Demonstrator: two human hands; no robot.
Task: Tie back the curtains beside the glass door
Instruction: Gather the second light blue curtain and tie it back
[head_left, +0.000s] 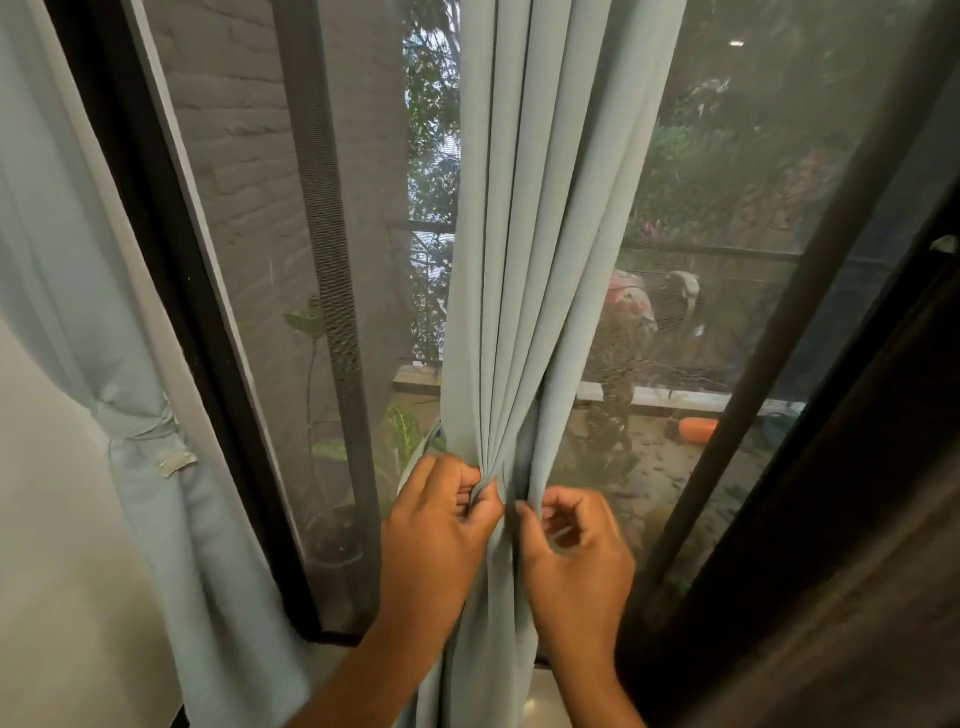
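Both hands pinch the pale blue-grey middle curtain (498, 291), which hangs gathered in front of the glass door (727, 260). On the curtain's left side, the left hand (441, 525) has its fingers curled round a bunch of folds where they narrow to a waist. On the curtain's right side, the right hand (574, 551) holds the curtain's right edge between thumb and forefinger, its other fingers curled loosely behind. A thin strip of matching cloth, apparently a tie-back band (423, 452), loops out from behind the curtain just above the left hand; whether either hand holds it cannot be told. Well to the left of the middle curtain, beyond the door's black frame (171, 291), a second curtain (78, 312) of the same colour hangs against the wall, cinched at its waist by a band (140, 423) with a small pale tab (176, 462) below. Behind the middle curtain, through the mesh-screened glass, are a grey brick wall (234, 156), potted plants (332, 415), a railing (426, 291), and an orange object (698, 429) on the ground outside.
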